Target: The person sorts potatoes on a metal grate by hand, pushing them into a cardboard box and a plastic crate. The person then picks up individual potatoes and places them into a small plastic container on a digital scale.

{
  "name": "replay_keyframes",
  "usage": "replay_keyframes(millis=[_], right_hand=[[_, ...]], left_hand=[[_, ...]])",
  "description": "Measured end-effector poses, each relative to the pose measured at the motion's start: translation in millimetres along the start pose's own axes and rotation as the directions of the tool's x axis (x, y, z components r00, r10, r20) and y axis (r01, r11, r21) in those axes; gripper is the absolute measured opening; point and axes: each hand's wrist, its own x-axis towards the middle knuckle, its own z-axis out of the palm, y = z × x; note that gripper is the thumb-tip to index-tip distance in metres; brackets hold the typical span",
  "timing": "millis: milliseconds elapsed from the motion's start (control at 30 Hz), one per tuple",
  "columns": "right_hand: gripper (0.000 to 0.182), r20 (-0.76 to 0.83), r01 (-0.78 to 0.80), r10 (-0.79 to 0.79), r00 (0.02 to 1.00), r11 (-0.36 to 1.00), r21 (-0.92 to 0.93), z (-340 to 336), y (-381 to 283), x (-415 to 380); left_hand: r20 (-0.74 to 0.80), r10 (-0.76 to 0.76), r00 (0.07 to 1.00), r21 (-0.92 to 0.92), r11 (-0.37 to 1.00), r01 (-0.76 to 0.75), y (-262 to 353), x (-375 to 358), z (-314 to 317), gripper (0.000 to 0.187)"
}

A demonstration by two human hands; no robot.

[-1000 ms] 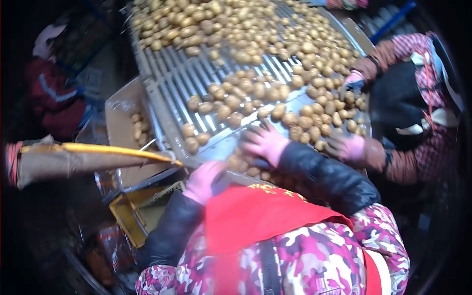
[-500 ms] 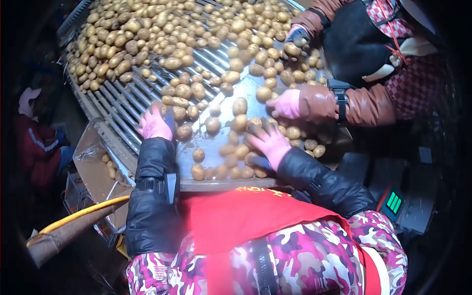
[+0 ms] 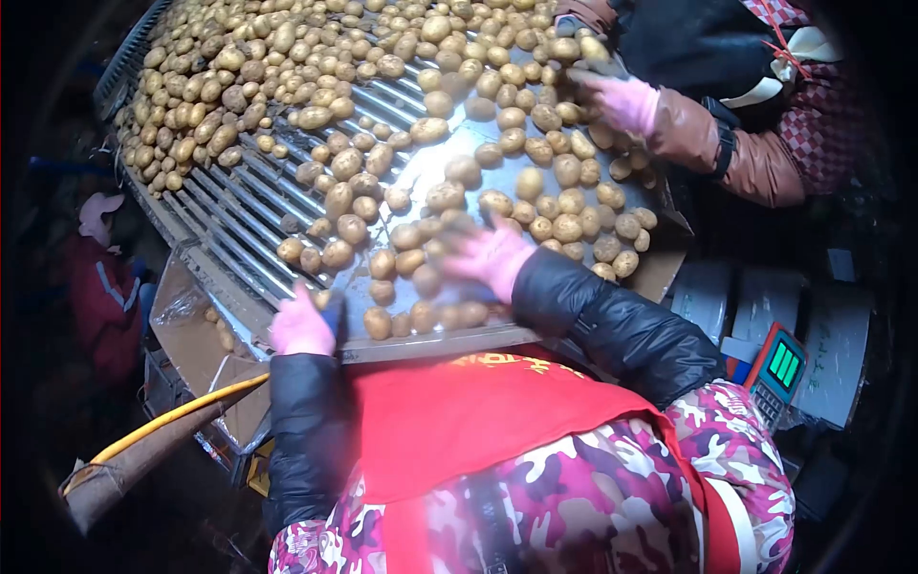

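- Lying loose on the bench [image 3: 449, 342], the potatoes [image 3: 378, 322] crowd its far part and spread more thinly across the near part, some just inside the near edge.
- Each potato looks light, firm and rounded, apt to roll at a touch; the skin may bruise if knocked hard, and any film of soil could make it a little slippery.
- The best hold would be around the widest middle of a potato, with the fingers curved over it; several could be moved together under a flat palm.
- The gloved right hand [image 3: 490, 258] is over the near potatoes, its fingers apparently spread but blurred; no pinched potato shows.
- The gloved left hand [image 3: 303, 325] is at the near left corner, close to a small potato; whether its fingers are spread or pressed together I cannot tell.
- The surface is metal: bars [image 3: 247, 206] on the left, a smooth sheet [image 3: 356, 287] nearer and to the right, with bright glare.
- Across on the right, a co-worker's hand [image 3: 626, 103] is among other potatoes.
- Around it the room is dark: a carton [image 3: 186, 316] to the left, a person [image 3: 100, 287] beyond it, and a device with a green screen [image 3: 786, 365] at right.
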Motion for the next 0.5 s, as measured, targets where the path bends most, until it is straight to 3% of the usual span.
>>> replay_keyframes(millis=[67,100,133,200,233,300,333,400,467,500], right_hand=[[0.061,0.128,-0.321,0.312,0.941,0.945,0.062,-9,22,25],[0.065,0.199,-0.519,0.506,0.839,0.855,0.015,-29,26,36],[0.064,0.045,-0.612,0.614,0.788,0.773,0.169,-10,45,35],[0.056,-0.250,-0.629,0.624,0.741,0.774,0.067,13,69,26],[0.054,-0.220,-0.601,0.597,0.771,0.797,0.058,-1,64,34],[0.049,-0.163,-0.537,0.535,0.829,0.843,0.036,-38,53,60],[0.045,0.004,-0.506,0.511,0.860,0.851,0.139,-57,41,78],[0.043,0.019,-0.332,0.332,0.943,0.935,0.128,-37,34,116],[0.042,0.064,-0.321,0.318,0.946,0.946,0.046,-8,20,159],[0.042,-0.025,-0.326,0.330,0.944,0.940,0.096,7,19,174]], left_hand=[[-0.082,0.079,0.993,-0.139,0.986,-0.090,13,-17,8,0.078],[-0.109,0.153,0.982,-0.219,0.960,-0.174,19,-24,10,0.078],[-0.140,0.223,0.965,-0.294,0.921,-0.256,25,-30,11,0.077],[-0.266,0.411,0.872,-0.416,0.767,-0.489,32,-37,19,0.073],[-0.367,0.452,0.813,-0.424,0.697,-0.578,39,-36,27,0.070],[-0.412,0.503,0.760,-0.588,0.490,-0.644,43,-40,34,0.056],[-0.423,0.530,0.735,-0.630,0.410,-0.659,42,-41,38,0.050],[-0.485,0.543,0.685,-0.595,0.370,-0.714,32,-41,50,0.042],[-0.544,0.527,0.653,-0.565,0.346,-0.749,18,-42,56,0.040],[-0.577,0.505,0.643,-0.554,0.337,-0.761,13,-41,57,0.043]])
